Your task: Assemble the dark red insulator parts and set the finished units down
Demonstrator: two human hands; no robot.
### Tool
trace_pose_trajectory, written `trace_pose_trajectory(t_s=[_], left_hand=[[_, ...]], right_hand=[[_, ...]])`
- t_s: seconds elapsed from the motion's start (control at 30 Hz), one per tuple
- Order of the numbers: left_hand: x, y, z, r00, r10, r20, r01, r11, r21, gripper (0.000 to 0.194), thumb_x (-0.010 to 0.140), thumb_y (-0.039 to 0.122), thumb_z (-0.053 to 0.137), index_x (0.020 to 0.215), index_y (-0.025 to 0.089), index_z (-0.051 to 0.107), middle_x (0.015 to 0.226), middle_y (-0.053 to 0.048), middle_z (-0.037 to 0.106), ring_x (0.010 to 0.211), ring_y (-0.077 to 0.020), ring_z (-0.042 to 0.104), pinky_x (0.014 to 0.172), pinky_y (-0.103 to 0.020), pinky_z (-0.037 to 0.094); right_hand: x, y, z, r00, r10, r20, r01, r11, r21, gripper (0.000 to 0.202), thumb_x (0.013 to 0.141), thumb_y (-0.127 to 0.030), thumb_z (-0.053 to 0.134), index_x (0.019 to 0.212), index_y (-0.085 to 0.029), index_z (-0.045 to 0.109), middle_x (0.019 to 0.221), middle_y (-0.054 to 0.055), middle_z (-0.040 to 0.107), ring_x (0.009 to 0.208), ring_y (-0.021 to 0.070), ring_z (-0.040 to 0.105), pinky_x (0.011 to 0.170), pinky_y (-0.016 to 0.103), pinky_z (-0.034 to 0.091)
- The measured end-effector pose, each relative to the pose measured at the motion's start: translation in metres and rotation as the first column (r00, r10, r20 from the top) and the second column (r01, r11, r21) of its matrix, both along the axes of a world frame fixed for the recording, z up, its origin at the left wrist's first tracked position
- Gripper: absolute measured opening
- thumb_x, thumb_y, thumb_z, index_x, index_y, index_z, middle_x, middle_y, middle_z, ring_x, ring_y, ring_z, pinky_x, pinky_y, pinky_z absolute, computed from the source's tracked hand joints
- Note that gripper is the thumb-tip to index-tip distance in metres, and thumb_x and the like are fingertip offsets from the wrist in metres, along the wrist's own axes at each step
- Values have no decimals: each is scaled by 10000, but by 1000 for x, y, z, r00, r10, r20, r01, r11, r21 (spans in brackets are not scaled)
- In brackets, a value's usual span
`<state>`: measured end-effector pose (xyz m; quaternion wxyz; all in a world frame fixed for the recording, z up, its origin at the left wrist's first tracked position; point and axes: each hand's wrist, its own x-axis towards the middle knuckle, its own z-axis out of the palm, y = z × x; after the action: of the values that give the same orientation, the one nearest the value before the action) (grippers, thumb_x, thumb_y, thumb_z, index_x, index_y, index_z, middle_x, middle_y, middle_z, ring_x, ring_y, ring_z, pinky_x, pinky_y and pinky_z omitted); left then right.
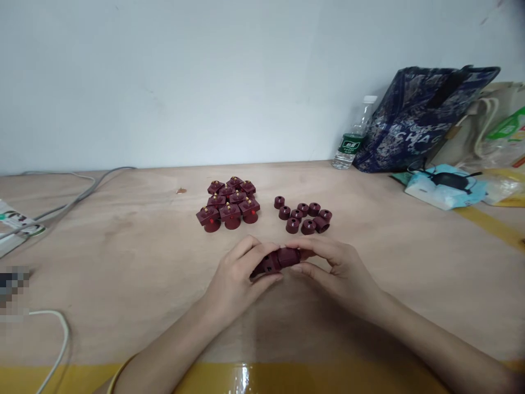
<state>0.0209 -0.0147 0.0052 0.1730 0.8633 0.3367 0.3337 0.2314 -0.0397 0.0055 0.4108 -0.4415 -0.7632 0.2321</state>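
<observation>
Near the middle of the table (164, 284), my left hand (241, 271) is closed around the left part of a dark red fitting (270, 264). The fingers and thumb of my right hand (338, 268) pinch a dark red cap (289, 256) at the fitting's right end. The two parts touch, lying in line between my hands. Beyond my left hand stands a cluster of dark red fittings (228, 212) with brass-coloured tips. Several small dark red caps (292, 225) with holes on top are spread beyond my right hand, one of them tipped over.
A water bottle (350, 143) and a dark patterned bag (410, 120) stand by the wall at the back right. Nearby, black glasses lie on a light blue packet (447, 191). Cables (77, 198) run along the left side.
</observation>
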Motion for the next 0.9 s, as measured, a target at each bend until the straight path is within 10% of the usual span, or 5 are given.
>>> trace_pose_trajectory(t_s=[0.17, 0.57, 0.9], left_hand=[[-1, 0, -1, 1000, -9, -16, 9, 999, 36, 346, 833, 218, 620, 1173, 219, 555, 957, -43, 566, 871, -161, 570, 752, -280, 510], [1, 1, 0, 1000, 22, 2, -22, 1000, 10, 374, 810, 208, 650, 1168, 248, 553, 949, -24, 560, 868, -156, 572, 769, -281, 501], [0, 0, -2, 999, 3, -54, 1, 997, 72, 357, 838, 202, 602, 1185, 244, 531, 987, -48, 574, 914, -182, 574, 792, -318, 514]], right_hand=[[-3, 0, -1, 997, -64, -46, 55, 984, -170, 241, 856, -310, 601, 1079, -236, 654, 965, 29, 724, 843, 197, 676, 756, 329, 551], [0, 3, 1, 1000, -22, -3, 22, 1000, -14, 257, 854, -240, 596, 1109, -240, 633, 1059, 42, 689, 949, 198, 645, 843, 338, 522], [-8, 2, -3, 963, -37, -267, -63, 932, -358, 236, 852, -316, 590, 1047, -202, 659, 1008, 47, 726, 889, 204, 681, 789, 347, 556]])
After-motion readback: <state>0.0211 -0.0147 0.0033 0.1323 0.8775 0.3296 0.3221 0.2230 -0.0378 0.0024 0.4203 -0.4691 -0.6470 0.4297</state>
